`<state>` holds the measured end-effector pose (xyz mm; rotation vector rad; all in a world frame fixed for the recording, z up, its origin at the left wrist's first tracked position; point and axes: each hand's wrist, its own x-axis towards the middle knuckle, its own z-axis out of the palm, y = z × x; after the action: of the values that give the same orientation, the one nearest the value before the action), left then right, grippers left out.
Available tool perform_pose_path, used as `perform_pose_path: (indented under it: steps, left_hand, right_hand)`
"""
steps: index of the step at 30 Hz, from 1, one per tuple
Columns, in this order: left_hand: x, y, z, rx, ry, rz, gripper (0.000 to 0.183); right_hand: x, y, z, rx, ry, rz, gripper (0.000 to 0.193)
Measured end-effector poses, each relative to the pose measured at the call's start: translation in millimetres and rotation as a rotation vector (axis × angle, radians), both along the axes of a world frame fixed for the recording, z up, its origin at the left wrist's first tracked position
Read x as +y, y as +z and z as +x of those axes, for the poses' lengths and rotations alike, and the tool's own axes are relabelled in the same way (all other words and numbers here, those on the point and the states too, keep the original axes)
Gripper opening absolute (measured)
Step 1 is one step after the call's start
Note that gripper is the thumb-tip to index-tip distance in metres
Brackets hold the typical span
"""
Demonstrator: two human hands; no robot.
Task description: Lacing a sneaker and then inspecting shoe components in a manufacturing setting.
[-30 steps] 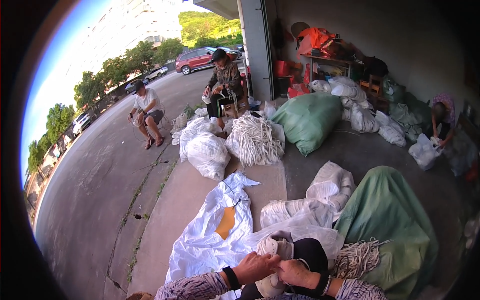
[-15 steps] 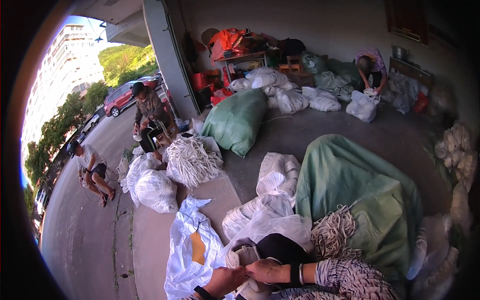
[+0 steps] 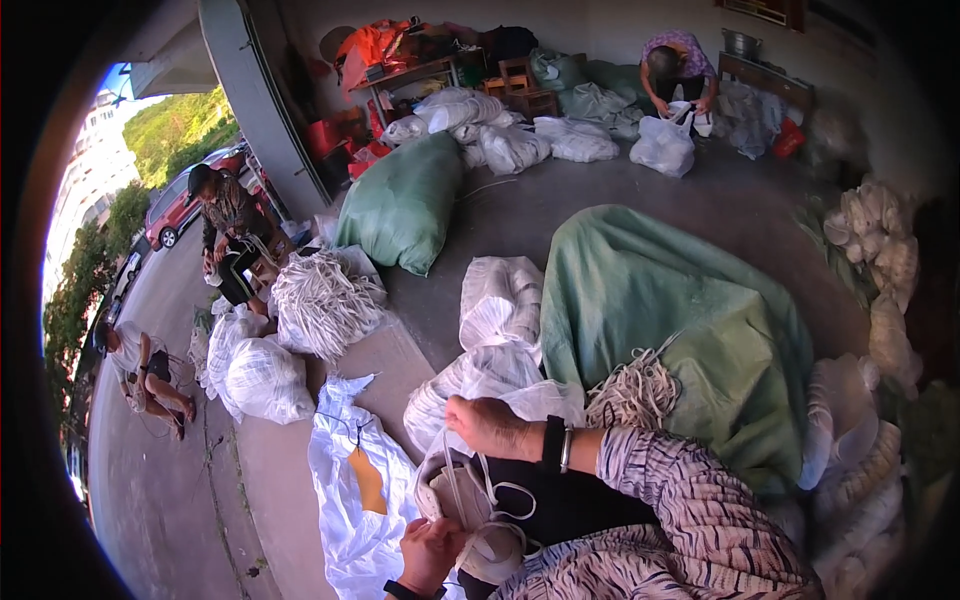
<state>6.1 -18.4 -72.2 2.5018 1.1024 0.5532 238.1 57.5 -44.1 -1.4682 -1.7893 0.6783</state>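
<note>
A beige shoe (image 3: 492,556) rests on my dark-clad lap, white laces threaded through its front. My right hand (image 3: 492,426) is raised above it, fingers closed on a white shoelace (image 3: 484,470) that runs up from the shoe. Down at the near side, my left hand (image 3: 432,552) is closed against the shoe's edge by the lacing; its fingertips are partly hidden. A loose lace loop curls out to the right of the shoe. Beyond my right forearm lies a bundle of off-white laces (image 3: 636,392) on a green tarp (image 3: 670,300).
White plastic sacking (image 3: 345,470) with an orange-yellow patch lies left of my lap. Full white bags (image 3: 268,380), a pile of laces (image 3: 328,300) and a stuffed green sack (image 3: 400,205) stand farther off. Several people work bent over, two at left and one at the back.
My right hand has risen away from the left, drawing the lace upward. My left hand has dropped slightly to the shoe's near side. The whole view has shifted.
</note>
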Motion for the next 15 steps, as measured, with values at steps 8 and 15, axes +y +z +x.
perform_pose_path:
  steps: [8, 15]
  left_hand:
    - [32.4, 40.2, 50.8, -0.631, 0.177, -0.263, 0.025]
    - [27.9, 45.7, 60.4, -1.077, 0.199, -0.672, 0.021]
  right_hand:
    - [-3.7, 36.3, 14.5, 0.519, 0.279, -0.131, 0.007]
    - [-8.9, 43.6, 3.1, 0.574, 0.179, -0.253, 0.02]
